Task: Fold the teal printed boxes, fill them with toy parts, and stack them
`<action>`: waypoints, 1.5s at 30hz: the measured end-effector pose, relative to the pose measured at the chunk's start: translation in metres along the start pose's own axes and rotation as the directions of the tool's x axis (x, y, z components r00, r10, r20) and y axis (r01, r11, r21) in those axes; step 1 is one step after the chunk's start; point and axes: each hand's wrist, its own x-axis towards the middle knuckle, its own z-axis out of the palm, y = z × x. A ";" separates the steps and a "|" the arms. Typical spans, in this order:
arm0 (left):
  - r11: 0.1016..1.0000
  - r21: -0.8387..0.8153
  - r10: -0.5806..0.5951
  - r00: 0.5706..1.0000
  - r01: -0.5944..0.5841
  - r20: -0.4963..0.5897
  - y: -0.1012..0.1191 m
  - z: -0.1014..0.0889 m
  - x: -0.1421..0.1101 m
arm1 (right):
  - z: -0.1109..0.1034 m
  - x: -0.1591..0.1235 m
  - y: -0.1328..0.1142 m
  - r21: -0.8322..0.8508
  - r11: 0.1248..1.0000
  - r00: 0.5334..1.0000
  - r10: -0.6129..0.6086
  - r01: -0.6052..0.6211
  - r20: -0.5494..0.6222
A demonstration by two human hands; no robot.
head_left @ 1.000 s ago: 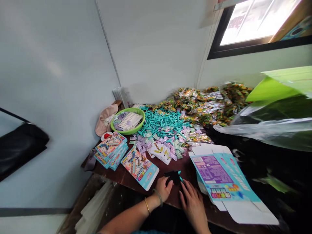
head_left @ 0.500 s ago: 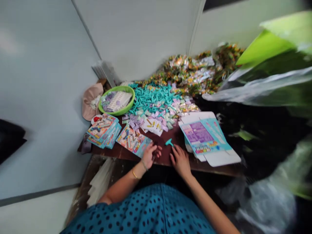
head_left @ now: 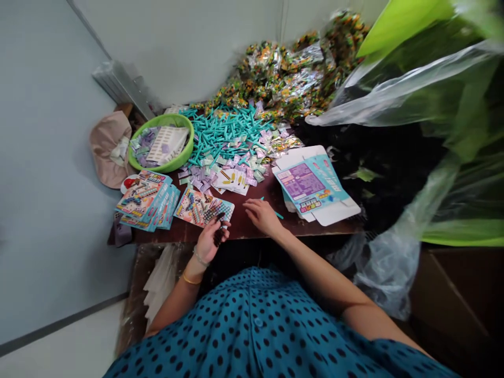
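Note:
My left hand is at the table's front edge, fingers curled around small dark brown pieces whose kind I cannot make out. Just beyond it lies a printed card box, flat, with colourful pictures. My right hand rests low over the tabletop, its fingers stretched out to the left. Beneath that hand is a small teal plastic piece, mostly covered, with only its ends showing. To the right, flattened white and blue boxes with a purple panel lie stacked.
Teal plastic pieces lie heaped behind small lilac and green packets. A green basket and a stack of printed boxes are left. Shiny multicoloured packets pile up at the back; a clear plastic bag hangs right.
My right hand has moved over the teal piece and now covers most of it. My left hand has turned, showing more of the dark brown pieces. The camera view has shifted too.

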 end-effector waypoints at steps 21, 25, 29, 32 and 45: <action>0.991 -0.006 -0.132 0.991 0.133 0.033 -0.021 0.019 0.006 | -0.004 0.066 0.048 -0.443 0.866 0.955 0.288 -0.230 0.068; 0.984 0.015 -0.177 0.982 0.177 0.061 -0.031 0.026 0.006 | -0.013 0.039 0.042 -0.367 0.910 0.972 0.229 -0.194 0.052; 0.986 0.040 -0.164 0.983 0.161 0.078 -0.035 0.030 0.007 | -0.020 -0.010 0.032 -0.029 0.976 0.974 0.211 -0.214 -0.087; 0.994 0.050 -0.099 0.993 0.096 0.064 -0.041 0.034 0.009 | -0.022 -0.051 0.014 0.344 0.897 0.949 0.313 -0.278 -0.048; 0.386 0.825 0.300 0.902 -0.413 0.311 -0.042 0.027 0.005 | -0.006 -0.099 -0.023 0.816 0.402 0.817 0.560 -0.415 0.140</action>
